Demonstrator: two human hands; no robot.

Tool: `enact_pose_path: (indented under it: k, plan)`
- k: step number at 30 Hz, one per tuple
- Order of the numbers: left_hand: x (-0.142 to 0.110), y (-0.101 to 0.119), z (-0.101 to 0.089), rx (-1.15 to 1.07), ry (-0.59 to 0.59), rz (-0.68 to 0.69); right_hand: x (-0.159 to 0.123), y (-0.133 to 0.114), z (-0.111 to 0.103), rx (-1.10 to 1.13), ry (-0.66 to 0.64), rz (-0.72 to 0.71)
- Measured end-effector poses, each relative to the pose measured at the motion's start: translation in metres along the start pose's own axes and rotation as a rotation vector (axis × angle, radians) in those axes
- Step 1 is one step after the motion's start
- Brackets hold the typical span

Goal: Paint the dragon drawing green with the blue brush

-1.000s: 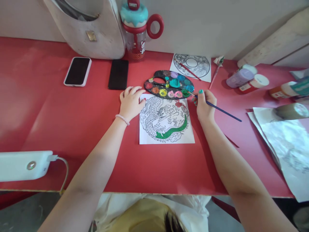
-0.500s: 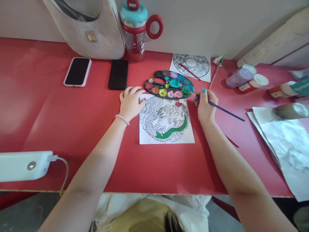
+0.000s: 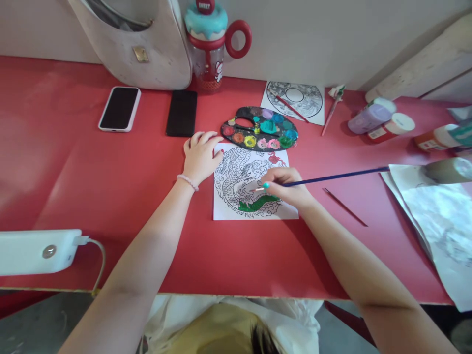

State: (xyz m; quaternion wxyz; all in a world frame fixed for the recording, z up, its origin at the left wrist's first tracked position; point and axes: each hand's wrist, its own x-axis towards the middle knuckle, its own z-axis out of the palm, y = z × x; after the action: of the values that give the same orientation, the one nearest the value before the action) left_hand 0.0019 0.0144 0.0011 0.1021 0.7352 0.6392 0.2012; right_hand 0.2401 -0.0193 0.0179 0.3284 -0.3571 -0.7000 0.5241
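A white sheet with a printed dragon drawing point(image 3: 230, 209) lies in front of me, with a green painted band along its lower body and a red patch at the upper right. My right hand point(image 3: 289, 187) pinches a blue-handled paintbrush point(image 3: 339, 175) over the drawing's middle, and its tip points left above the green band. Whether the tip touches the paper, I cannot tell. My left hand point(image 3: 202, 155) lies flat with fingers spread at the sheet's upper left corner. Just beyond the sheet sits a black paint palette point(image 3: 241, 114) with wells of several colours.
A second printed sheet point(image 3: 315, 108) with a red brush point(image 3: 293, 109) on it lies behind the palette. Another thin brush point(image 3: 344, 206) rests at right. Paint bottles point(image 3: 370, 115) and papers point(image 3: 435, 221) fill the right side. Phones point(image 3: 181, 113), a cup point(image 3: 208, 59), a handbag point(image 3: 151, 64) and a power bank point(image 3: 37, 251) are at left.
My right hand has moved with the paintbrush from the palette's green well, left and toward me, to over the dragon drawing. My left hand has stayed in place.
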Motion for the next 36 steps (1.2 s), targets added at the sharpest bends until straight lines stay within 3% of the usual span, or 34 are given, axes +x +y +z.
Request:
enact_pose_path:
  k: [3, 6, 36]
  plan:
    - [0.0, 0.0, 0.001, 0.001, 0.01, 0.005, 0.001, -0.006, 0.012, -0.054, -0.157, 0.026]
    - [0.0, -0.001, 0.001, -0.001, 0.017, 0.01, 0.001, -0.003, 0.015, -0.071, -0.209, 0.047]
    - [-0.001, -0.001, 0.001, -0.01, 0.007, 0.005, 0.001, 0.002, 0.017, -0.206, -0.161, -0.076]
